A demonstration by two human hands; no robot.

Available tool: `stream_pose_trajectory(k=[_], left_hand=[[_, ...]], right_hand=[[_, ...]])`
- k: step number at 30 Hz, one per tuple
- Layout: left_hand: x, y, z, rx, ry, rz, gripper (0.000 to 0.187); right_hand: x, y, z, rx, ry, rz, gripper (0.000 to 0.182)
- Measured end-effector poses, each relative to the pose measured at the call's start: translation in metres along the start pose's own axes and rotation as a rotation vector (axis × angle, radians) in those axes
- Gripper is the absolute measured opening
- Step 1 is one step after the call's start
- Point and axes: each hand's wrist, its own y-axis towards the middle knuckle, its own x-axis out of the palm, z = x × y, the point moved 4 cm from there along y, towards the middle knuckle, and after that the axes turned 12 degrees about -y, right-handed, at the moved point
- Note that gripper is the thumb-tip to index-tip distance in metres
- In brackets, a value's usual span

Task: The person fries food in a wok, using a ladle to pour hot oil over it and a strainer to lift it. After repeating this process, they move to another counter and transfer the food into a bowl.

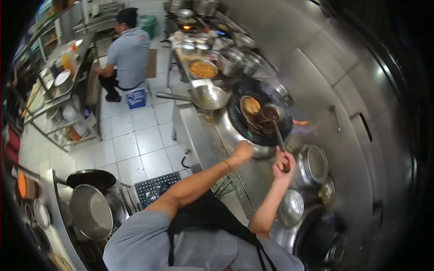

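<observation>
My right hand (284,163) is wrapped round the handle of a ladle (278,136), whose bowl rests inside the black wok (238,118). At the wok's near edge is my left hand (243,151), closed and slightly blurred; what its fingers grip, if anything, is hidden. Inside the wok, dark sauce surrounds a golden-brown piece of food (251,105). A metal burner ring (224,123) sits under the wok, and flame (300,122) licks out at its right side.
Left of the wok lies a long-handled strainer (209,97). Behind it are a bowl of orange food (203,69) and several metal pots (231,58). Lidded pots (315,163) stand to the right. A co-worker (129,56) sits low across the tiled aisle, beside shelving.
</observation>
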Motion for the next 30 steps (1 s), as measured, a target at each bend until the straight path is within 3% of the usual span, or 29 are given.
stream_pose_trajectory(k=[1,4,9,20,30], left_hand=[[-0.002,-0.014,0.018,-0.112,-0.176,-0.002,0.021],[-0.002,-0.023,0.027,-0.224,-0.254,0.015,0.024],[-0.002,-0.023,0.022,-0.141,-0.302,0.054,0.025],[-0.002,-0.030,0.031,-0.264,-0.400,0.006,0.020],[-0.003,-0.035,0.025,-0.184,-0.382,0.028,0.022]], right_hand=[[-0.001,0.004,-0.005,0.006,0.041,-0.032,0.041],[0.009,0.010,-0.009,0.039,0.074,-0.132,0.039],[0.024,0.019,-0.017,-0.008,0.085,-0.076,0.038],[0.031,0.028,-0.010,-0.020,-0.106,-0.006,0.028],[0.026,0.010,0.010,-0.201,-0.541,0.193,0.020]])
